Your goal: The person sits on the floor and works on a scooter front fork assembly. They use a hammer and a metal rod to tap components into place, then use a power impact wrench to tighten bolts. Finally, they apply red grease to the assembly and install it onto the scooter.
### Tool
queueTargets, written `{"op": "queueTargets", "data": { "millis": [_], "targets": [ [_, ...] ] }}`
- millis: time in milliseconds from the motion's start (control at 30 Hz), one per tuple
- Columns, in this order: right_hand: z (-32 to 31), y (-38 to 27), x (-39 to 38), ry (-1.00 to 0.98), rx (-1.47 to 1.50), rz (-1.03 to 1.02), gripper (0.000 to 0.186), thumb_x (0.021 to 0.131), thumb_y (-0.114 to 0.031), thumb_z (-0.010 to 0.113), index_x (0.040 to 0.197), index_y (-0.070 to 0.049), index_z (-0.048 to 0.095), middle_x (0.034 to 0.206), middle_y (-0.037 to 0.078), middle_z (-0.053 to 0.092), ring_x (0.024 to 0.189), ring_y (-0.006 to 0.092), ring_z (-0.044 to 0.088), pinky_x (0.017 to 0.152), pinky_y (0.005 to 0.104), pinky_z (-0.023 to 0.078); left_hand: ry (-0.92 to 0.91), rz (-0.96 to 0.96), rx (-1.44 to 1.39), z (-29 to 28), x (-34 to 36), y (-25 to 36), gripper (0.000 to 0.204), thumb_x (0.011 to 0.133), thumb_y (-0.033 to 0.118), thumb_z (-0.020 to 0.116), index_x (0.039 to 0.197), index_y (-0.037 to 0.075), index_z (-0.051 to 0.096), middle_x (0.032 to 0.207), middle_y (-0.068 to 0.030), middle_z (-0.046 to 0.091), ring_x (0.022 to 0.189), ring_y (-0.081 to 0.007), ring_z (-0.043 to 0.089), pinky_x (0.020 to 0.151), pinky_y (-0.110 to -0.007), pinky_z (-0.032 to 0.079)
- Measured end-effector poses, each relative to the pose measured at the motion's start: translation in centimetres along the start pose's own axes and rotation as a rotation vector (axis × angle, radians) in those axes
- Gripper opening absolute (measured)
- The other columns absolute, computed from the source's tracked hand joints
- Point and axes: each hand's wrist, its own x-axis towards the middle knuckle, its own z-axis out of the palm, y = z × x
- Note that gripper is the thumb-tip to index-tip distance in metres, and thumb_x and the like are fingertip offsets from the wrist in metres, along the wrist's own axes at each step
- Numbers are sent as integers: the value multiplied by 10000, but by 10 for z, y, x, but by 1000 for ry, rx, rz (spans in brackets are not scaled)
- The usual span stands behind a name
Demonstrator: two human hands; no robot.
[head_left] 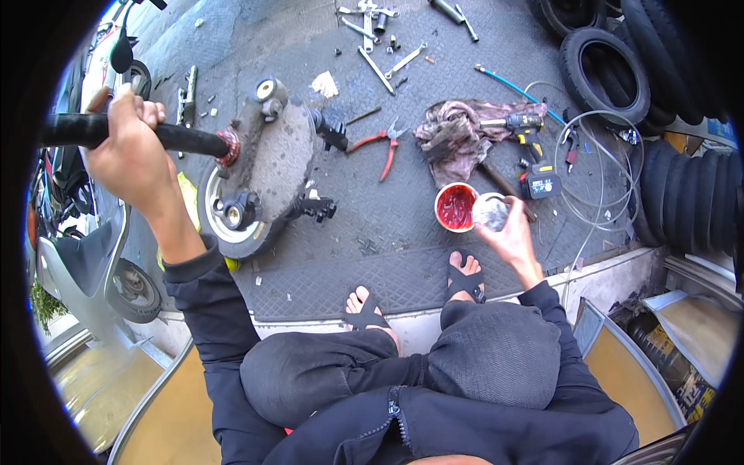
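My left hand [132, 147] is wrapped round a black steering tube [190, 140] that reaches in from the left. Red grease [228, 147] coats the tube's lower end, where it meets a dirty fork and mudguard assembly [283, 159] with a small wheel [246, 240]. On the right, my right hand [510, 240] grips a round silvery lid [490, 211] between thumb and fingers. It is held close beside the right rim of an open white tub [439, 203] of red grease [456, 208].
Red-handled pliers [380, 147], a stained rag [453, 136], a hammer [504, 182] and a yellow-black cordless drill [527, 136] lie on the mat. Several wrenches [376, 70] are scattered farther off. Tyres [604, 77] and a coiled clear hose [593, 221] are at right; a scooter [85, 263] stands left.
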Motion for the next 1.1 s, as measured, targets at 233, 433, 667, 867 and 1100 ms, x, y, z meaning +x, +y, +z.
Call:
{"op": "queueTargets", "data": {
  "millis": [233, 433, 667, 867, 1100],
  "targets": [
    [59, -48, 18, -189, -461, -360, 1299, 663, -389, 960, 1649, 48, 236, 1635, 379, 322, 1539, 547, 300, 1232, 611, 297, 65, 18, 129, 1, -3, -2, 294, 975, -2, 675, 1243, 45, 563, 773, -10, 609, 608, -68, 589, 538, -239, 457],
    [58, -51, 26, -318, -482, -255, 1306, 706, -417, 975, 1668, 25, 210, 1656, 371, 317, 1523, 563, 335, 1199, 647, 342, 75, -43, 159, 2, 1, -9, 289, 969, 57, 710, 1224, 17, 580, 784, 23, 529, 650, -73, 531, 601, -262, 439],
    [66, -79, 45, -431, -441, -11, 1410, 663, -432, 1007, 1680, 31, 147, 1679, 333, 314, 1504, 555, 378, 1193, 648, 372, 65, 13, 243, -1, 1, -7, 287, 960, 85, 725, 1185, -1, 568, 698, -25, 565, 590, -134, 573, 583, -329, 480],
    [75, -48, 49, -185, -244, -450, 1304, 641, -401, 989, 1646, 33, 280, 1593, 307, 460, 1432, 469, 506, 1198, 527, 425, 91, 163, 384, -5, 6, -20, 307, 997, 86, 707, 1282, 39, 603, 1055, -96, 667, 897, -195, 651, 855, -381, 533],
    [87, 32, 99, -192, -186, 0, 133, 769, -76, 680, 803, 52, 697, 804, 263, 744, 814, 422, 766, 709, 515, 610, 76, 29, 336, -14, 15, -38, 364, 994, 320, 761, 1224, 42, 712, 798, -67, 702, 687, -141, 649, 608, -333, 508]
  ]
}}
